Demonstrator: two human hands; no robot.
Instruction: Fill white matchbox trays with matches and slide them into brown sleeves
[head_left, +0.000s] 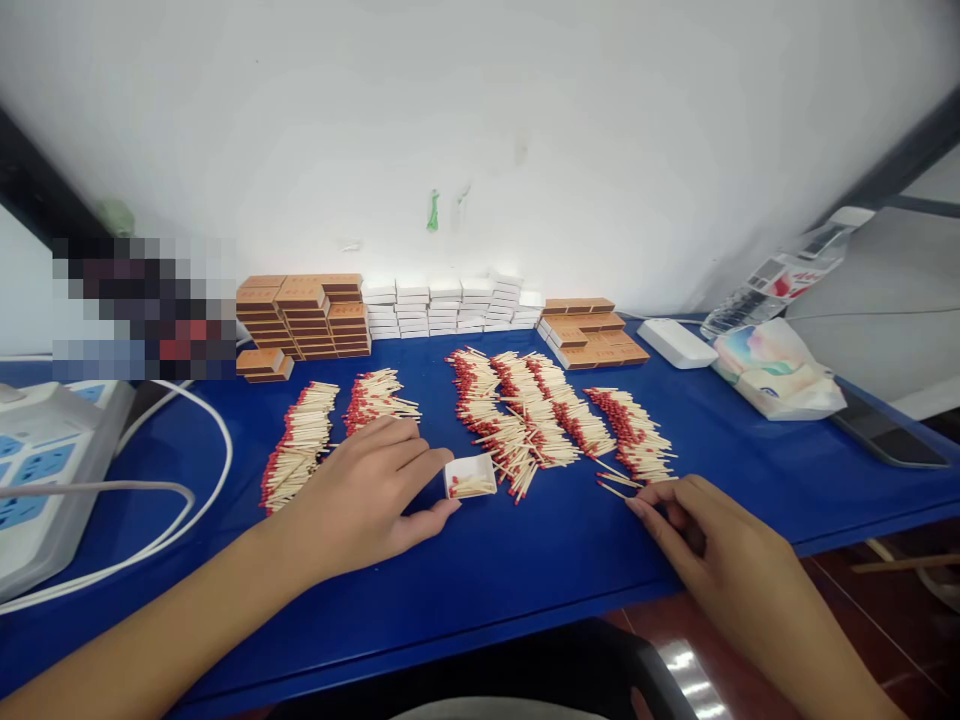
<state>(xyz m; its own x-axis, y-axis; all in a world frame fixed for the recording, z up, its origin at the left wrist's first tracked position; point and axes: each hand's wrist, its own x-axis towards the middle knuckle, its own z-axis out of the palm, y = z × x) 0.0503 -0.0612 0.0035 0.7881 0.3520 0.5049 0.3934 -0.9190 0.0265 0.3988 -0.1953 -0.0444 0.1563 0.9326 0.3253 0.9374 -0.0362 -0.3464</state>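
Note:
My left hand (382,475) holds the left end of a small white matchbox tray (484,470) between thumb and index finger. A few red-tipped matches (471,488) lie inside the tray, which rests on the blue table. To the right, my right hand (697,525) is closed in a pinch on a match (613,488) near the table's front edge. Another match lies close to those fingertips, beside the rightmost match pile (637,435). Larger match piles (517,410) spread behind the tray. Beyond my left hand are two more piles, one a long row of matches (300,440).
Brown matchboxes (300,315) are stacked back left, more matchboxes (592,335) back right, with white trays (446,305) between. A power strip (45,480) and white cables occupy the left. On the right are a white device (677,343), tissue pack (780,370), bottle (787,275) and phone (889,425).

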